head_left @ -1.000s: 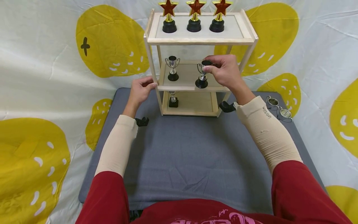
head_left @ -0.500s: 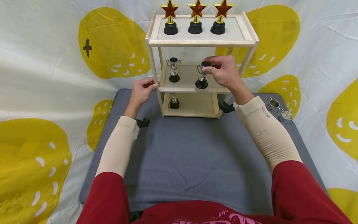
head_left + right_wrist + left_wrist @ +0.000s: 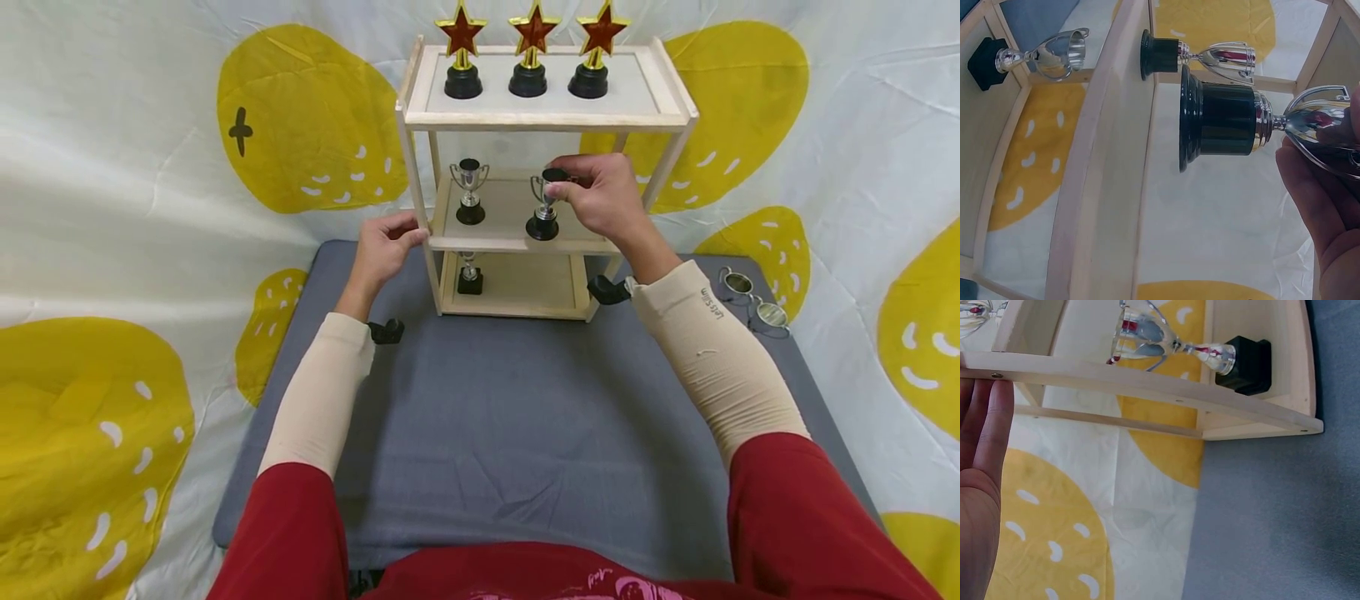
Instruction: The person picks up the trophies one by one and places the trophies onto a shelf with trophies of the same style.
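My right hand (image 3: 611, 196) pinches a silver two-handled trophy cup (image 3: 543, 212) by its bowl. In the right wrist view a small gap shows between its round black base (image 3: 1222, 119) and the middle board of the wooden shelf (image 3: 547, 121). The cup is roughly upright. My left hand (image 3: 381, 250) grips the shelf's front left post, with the thumb in front and the fingers partly hidden behind. A similar trophy cup (image 3: 470, 196) stands on the left of the middle board. Below it, a third cup with a squarer black base (image 3: 470, 281) stands on the bottom board.
Three gold star trophies with red centres (image 3: 530, 50) stand in a row on the top board. Folding round sunglasses (image 3: 753, 300) lie at the right edge of the grey table (image 3: 525, 417). A white cloth with yellow shapes (image 3: 315, 117) hangs behind the shelf.
The head view has tilted slightly, so the scene sits a little lower. Both hands keep nearly the same place on the shelf and the cup.
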A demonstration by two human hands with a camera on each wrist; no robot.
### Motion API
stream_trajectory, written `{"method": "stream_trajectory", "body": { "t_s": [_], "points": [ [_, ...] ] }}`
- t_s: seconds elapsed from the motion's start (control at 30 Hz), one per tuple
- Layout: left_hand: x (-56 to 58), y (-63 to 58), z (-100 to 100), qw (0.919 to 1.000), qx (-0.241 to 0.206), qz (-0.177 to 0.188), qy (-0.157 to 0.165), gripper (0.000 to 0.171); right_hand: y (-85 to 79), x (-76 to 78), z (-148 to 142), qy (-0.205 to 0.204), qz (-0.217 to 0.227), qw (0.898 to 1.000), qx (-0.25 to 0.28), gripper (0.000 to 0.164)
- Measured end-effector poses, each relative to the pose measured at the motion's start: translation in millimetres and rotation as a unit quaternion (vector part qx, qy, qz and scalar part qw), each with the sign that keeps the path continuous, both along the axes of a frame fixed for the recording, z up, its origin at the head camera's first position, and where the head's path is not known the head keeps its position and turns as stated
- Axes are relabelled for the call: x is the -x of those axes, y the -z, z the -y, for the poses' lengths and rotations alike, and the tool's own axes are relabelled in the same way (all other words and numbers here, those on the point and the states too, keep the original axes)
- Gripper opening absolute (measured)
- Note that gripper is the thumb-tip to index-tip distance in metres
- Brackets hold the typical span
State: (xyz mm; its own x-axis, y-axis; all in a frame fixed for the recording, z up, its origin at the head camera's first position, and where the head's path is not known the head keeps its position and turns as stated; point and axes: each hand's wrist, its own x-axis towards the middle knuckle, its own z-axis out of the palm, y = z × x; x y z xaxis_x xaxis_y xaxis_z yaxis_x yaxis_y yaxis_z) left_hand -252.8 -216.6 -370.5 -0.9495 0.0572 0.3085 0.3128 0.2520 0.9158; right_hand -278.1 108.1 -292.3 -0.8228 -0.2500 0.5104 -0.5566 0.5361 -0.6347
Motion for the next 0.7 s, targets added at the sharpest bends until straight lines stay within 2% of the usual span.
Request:
{"method": "stream_trajectory", "body": {
  "t_s": [0.4,0.57,0.7],
  "points": [
    [-0.8,5.9,1,0.9999,-0.007,0.007,0.003,0.028,7.3,5.3,1,0.006,0.007,1.000,0.005,0.019],
    [0.3,3.8,2,0.9998,-0.014,0.013,0.004,0.028,5.9,8.9,1,-0.006,-0.006,1.000,0.016,0.017],
    [0.5,2.1,1,0.9998,-0.019,0.008,0.006,0.027,4.5,10.8,1,-0.004,0.006,1.000,0.021,0.017]
  ]
}}
